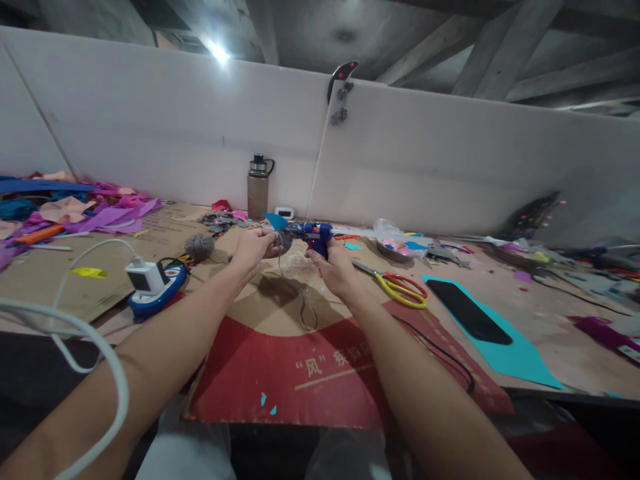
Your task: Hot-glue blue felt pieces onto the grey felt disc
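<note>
My right hand [339,268] is wrapped round the handle of a blue hot glue gun [319,232], whose nozzle end points left. A clear glue stick [353,233] appears to run out of its back. My left hand [256,248] is closed in a pinch just left of the nozzle. A pointed blue piece [276,221] sticks up at its fingertips, with a grey, rounded part [285,243] beside it; I cannot tell how they join. A strand of grey yarn [306,310] hangs from there onto the cardboard. What the fingertips cover is hidden.
Under my hands lies a red and brown cardboard sheet [280,387]. Scissors [400,290] and a phone [467,310] on turquoise sheet lie right. Left are a yarn ball [199,247], a power strip [159,293] and a white cable [117,380]. A bottle [258,190] stands behind.
</note>
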`<state>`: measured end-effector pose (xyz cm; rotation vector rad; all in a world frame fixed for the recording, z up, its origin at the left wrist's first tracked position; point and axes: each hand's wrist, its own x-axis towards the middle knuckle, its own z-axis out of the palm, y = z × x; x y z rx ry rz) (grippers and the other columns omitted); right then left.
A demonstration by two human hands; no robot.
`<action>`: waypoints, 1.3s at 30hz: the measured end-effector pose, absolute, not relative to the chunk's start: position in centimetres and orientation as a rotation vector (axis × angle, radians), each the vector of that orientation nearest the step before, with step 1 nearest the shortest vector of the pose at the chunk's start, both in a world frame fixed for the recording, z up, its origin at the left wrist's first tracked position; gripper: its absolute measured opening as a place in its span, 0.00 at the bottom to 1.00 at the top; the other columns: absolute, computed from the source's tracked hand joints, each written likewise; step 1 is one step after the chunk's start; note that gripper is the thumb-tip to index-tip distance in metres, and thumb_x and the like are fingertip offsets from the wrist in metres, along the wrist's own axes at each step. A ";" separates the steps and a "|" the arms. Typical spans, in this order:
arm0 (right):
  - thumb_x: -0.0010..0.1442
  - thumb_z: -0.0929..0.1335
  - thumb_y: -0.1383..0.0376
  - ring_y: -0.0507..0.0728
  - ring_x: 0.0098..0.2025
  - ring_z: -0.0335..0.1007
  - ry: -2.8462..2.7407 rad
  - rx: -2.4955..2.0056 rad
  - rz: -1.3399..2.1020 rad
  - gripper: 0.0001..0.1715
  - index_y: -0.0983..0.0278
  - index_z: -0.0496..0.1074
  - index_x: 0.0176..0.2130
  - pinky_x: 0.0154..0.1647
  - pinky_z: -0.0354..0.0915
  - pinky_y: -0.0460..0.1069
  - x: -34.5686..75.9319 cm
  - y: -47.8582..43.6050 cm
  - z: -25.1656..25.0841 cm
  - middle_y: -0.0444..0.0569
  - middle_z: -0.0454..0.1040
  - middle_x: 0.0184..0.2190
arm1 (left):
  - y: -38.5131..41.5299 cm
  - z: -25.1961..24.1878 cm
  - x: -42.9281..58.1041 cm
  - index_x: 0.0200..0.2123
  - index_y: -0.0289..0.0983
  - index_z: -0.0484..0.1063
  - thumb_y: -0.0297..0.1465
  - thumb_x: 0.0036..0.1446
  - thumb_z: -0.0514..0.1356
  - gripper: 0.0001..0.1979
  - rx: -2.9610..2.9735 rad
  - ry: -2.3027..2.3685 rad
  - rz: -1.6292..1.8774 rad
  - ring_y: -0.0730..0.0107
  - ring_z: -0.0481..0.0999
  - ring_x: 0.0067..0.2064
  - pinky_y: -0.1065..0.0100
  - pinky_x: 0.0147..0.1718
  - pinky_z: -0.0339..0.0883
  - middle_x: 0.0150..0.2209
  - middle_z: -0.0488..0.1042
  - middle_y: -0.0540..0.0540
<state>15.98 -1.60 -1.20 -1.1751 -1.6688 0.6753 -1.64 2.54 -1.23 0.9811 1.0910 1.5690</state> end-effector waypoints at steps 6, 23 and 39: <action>0.55 0.63 0.60 0.56 0.37 0.65 -1.810 -1.152 0.458 0.15 0.63 0.66 0.43 0.42 0.60 0.50 16.0 -1.7 -1.4 0.50 0.71 0.36 | 2.4 -1.2 -1.6 0.17 0.31 0.68 0.22 0.45 0.61 0.07 1.008 1.061 1.579 0.78 0.68 0.21 0.70 0.28 0.71 0.18 0.66 0.51; 0.56 0.62 0.60 0.58 0.40 0.66 -1.849 -1.152 0.358 0.19 0.64 0.66 0.46 0.44 0.59 0.51 16.1 -1.5 -1.6 0.53 0.72 0.40 | 2.0 -1.1 -1.6 0.18 0.31 0.69 0.22 0.44 0.62 0.06 1.079 1.039 1.588 0.76 0.69 0.23 0.68 0.29 0.73 0.21 0.68 0.49; 0.57 0.61 0.59 0.59 0.35 0.66 -1.862 -1.258 0.264 0.20 0.65 0.65 0.47 0.39 0.61 0.53 16.1 -1.7 -1.2 0.54 0.72 0.35 | 2.3 -1.1 -2.0 0.19 0.31 0.68 0.25 0.42 0.62 0.06 1.067 0.987 1.601 0.77 0.68 0.24 0.65 0.33 0.72 0.20 0.66 0.52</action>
